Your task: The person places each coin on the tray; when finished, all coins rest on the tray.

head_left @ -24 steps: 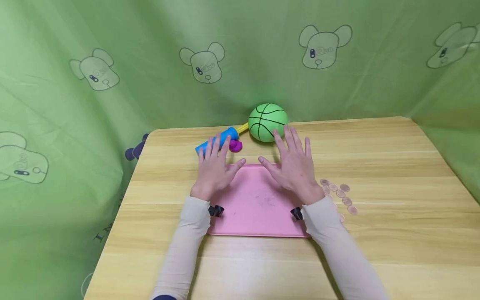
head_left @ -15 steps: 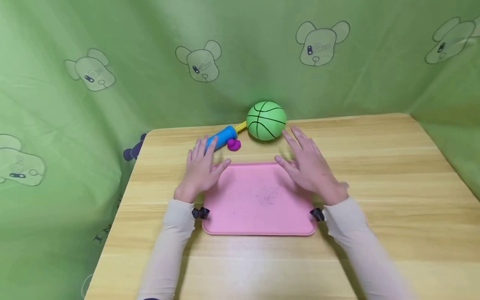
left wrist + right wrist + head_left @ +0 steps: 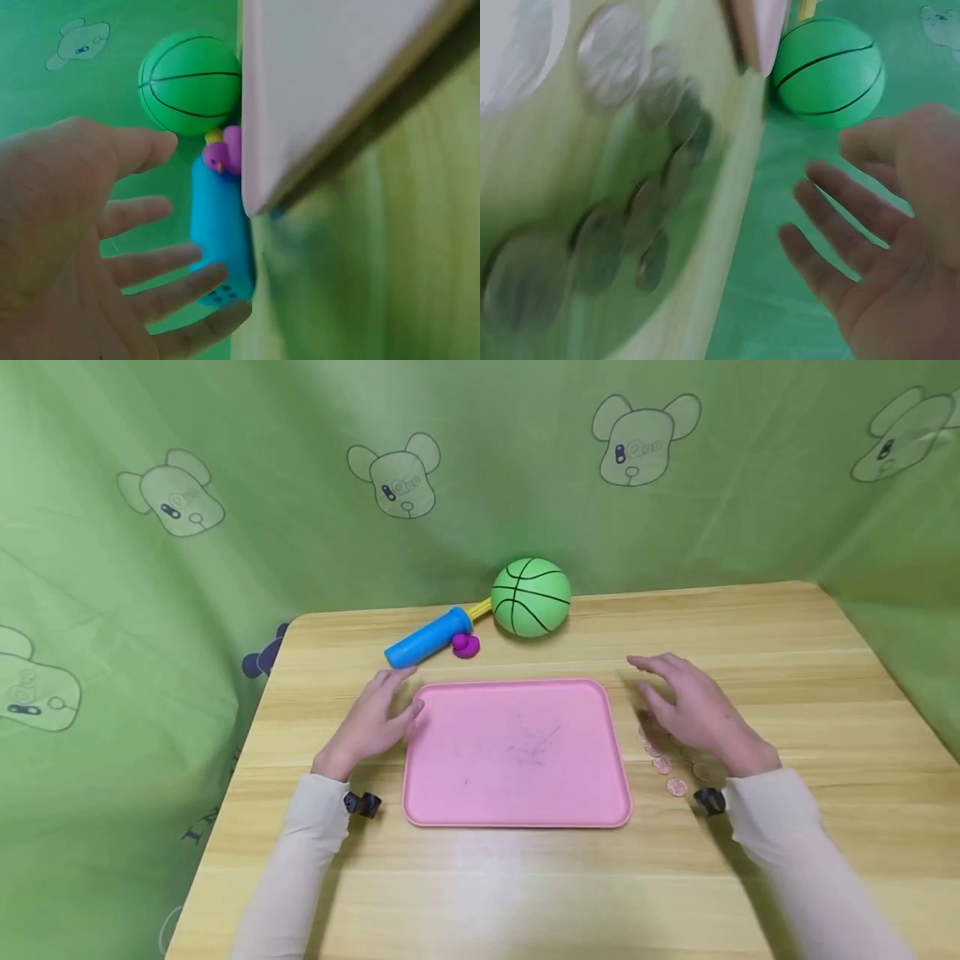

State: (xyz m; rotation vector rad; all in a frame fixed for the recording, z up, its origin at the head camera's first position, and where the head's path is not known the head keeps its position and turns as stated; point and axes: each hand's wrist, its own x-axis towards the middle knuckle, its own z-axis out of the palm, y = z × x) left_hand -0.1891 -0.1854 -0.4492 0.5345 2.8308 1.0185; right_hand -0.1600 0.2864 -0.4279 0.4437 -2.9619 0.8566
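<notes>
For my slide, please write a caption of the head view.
Left hand near a pink tray, right hand over coins.

Bright light on the worktop
Pale glare in front of the pink tray; coins right of it blur in the right wrist view.

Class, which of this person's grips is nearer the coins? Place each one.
Right. The right grip is raised by the coins, partly hiding them in the head view; the left grip is across the pink tray, by its far left corner.
</notes>
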